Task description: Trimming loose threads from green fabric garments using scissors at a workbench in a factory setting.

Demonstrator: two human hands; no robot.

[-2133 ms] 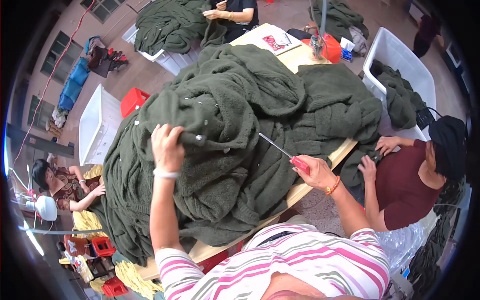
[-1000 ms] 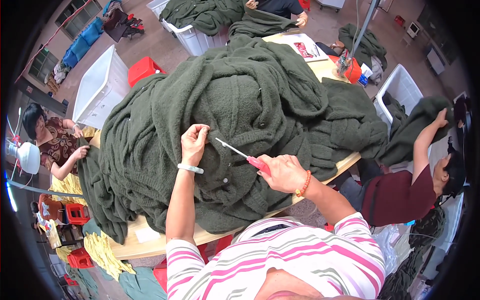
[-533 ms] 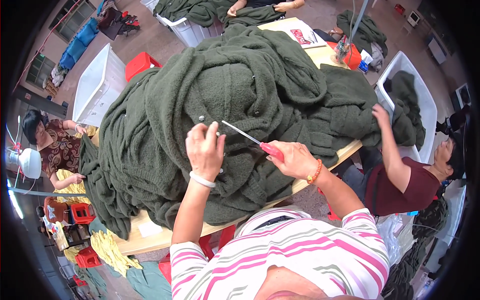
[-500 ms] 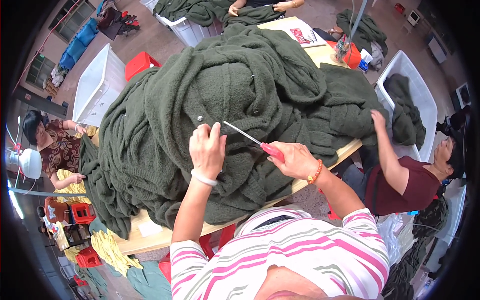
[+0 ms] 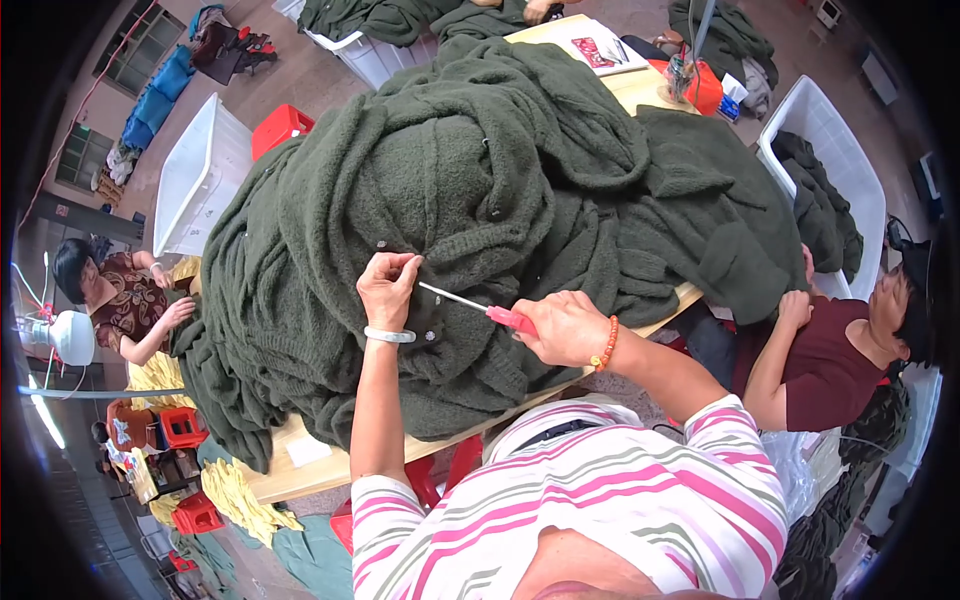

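A big heap of dark green knit sweaters (image 5: 430, 180) covers most of the wooden table in front of me. My right hand (image 5: 570, 328) grips the pink-red handle of a screwdriver (image 5: 455, 297), whose thin metal shaft points left toward my other hand. My left hand (image 5: 386, 290) rests on the heap, thumb and fingertips pinched together just beyond the shaft's tip. What lies in that pinch is too small to make out. Shiny round buttons (image 5: 430, 336) dot the fabric close to my left wrist.
At the right, a person (image 5: 830, 350) handles a green garment beside a white bin (image 5: 865, 190). Another person (image 5: 120, 300) works at the left edge, below a white bin (image 5: 205, 180). Paper and a red packet (image 5: 592, 52) lie at the table's far end. Red stools (image 5: 282, 128) stand around.
My left fingers have closed into a pinch, and the screwdriver's tip has shifted left and down with my right hand. The person at right has drawn a garment edge toward their body.
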